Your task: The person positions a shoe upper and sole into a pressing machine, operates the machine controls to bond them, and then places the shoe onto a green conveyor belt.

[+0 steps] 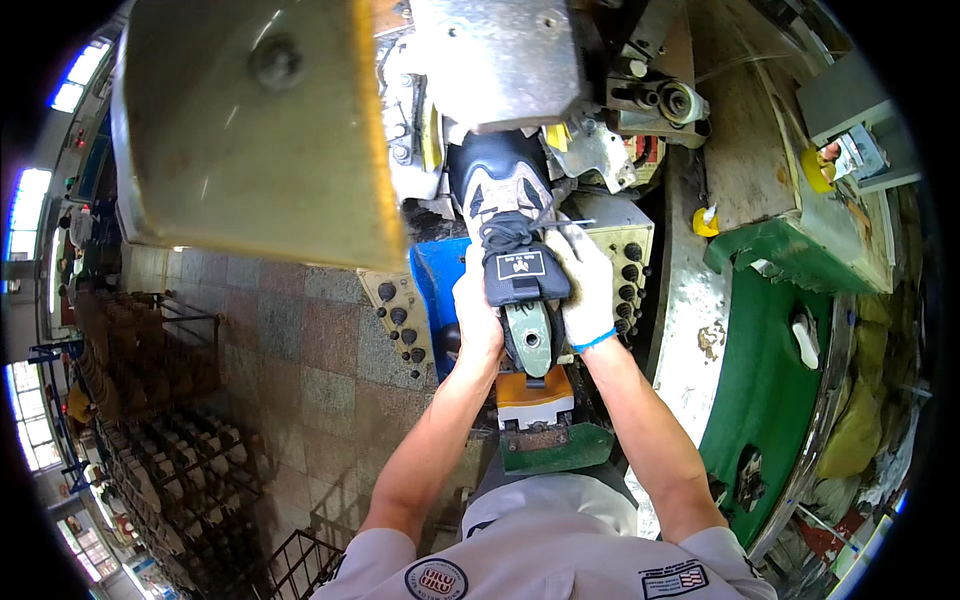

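Bright daylight from left windows, fisheye-bent edges, sharp centre

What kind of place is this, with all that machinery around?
Most likely a shoe factory. Both hands, the left hand and the gloved right hand, hold a shoe against a metal machine, and racks stand on the tiled floor.

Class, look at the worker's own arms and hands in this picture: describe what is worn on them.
The right hand wears a white fabric glove with a blue band at the wrist. The left hand is bare, with no glove. Both forearms are bare; short pale grey shirt sleeves end above the elbows, and the shirt carries printed badges on its chest.
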### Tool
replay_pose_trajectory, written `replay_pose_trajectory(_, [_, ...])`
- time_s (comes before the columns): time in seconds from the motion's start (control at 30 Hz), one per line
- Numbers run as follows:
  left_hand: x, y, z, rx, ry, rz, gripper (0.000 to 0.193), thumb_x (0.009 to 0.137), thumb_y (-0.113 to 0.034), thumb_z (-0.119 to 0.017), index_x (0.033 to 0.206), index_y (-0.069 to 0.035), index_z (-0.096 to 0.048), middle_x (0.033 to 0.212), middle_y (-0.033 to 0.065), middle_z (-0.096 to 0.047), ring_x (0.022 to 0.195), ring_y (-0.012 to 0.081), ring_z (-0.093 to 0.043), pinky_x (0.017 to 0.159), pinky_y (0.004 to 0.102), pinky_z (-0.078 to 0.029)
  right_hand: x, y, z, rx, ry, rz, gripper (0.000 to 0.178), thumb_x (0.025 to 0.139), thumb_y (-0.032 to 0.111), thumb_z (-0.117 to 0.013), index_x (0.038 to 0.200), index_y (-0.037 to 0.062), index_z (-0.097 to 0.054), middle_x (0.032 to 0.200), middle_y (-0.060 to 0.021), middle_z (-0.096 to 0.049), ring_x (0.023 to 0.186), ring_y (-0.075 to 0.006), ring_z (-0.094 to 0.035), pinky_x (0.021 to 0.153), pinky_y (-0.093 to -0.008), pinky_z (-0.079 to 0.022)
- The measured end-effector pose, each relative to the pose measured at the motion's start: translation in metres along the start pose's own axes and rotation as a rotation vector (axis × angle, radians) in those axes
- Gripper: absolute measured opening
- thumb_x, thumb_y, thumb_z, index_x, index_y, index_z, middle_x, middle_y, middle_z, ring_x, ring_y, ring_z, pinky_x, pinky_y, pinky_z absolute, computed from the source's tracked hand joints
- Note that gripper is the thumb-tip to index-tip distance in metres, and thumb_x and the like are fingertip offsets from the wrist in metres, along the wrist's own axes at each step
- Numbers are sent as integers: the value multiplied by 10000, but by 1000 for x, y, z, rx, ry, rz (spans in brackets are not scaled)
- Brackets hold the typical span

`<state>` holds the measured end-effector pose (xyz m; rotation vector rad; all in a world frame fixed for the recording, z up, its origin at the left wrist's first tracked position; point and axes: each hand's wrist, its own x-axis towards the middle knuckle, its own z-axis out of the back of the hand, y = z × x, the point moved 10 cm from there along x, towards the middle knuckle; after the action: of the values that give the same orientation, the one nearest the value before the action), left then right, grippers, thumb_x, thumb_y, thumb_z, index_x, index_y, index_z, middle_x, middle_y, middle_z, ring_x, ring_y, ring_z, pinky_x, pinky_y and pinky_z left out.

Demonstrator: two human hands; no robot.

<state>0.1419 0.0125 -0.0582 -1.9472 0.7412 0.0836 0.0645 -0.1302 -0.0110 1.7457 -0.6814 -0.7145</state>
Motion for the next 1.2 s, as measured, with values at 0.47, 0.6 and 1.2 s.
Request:
replay_pose_trajectory(0.47, [30,-31,21,480,131,-242,203,1028,-117,-478,1050,-25,-656,941,-9,-669,803,76,-602,727,250,-511,-6,-32,-25,124,27,36,278,1025,312,-582,984,53,-674,884,0,-656,792,-76,-569,709,-252,-483])
replay_pose_trajectory(0.6, [23,-41,17,786,140,-319,325,1080,-196,-389,1205,11,-606,1152,153,-628,1020,238,-577,928,349,-453,-7,-25,-32,237,76,-4,331,1039,333,-544,1076,36,-685,959,-19,-686,876,-100,-603,787,-286,-504])
replay_pose_trajectory(1.2, [-103,145,199,917,-367,200,1068,729,-493,-835,1449,137,-361,1260,359,-607,1179,446,-613,993,444,-482,-122,30,141,135,-213,61,437,1057,152,-394,1410,-105,-392,1214,-300,-607,983,-370,-697,746,-358,-630])
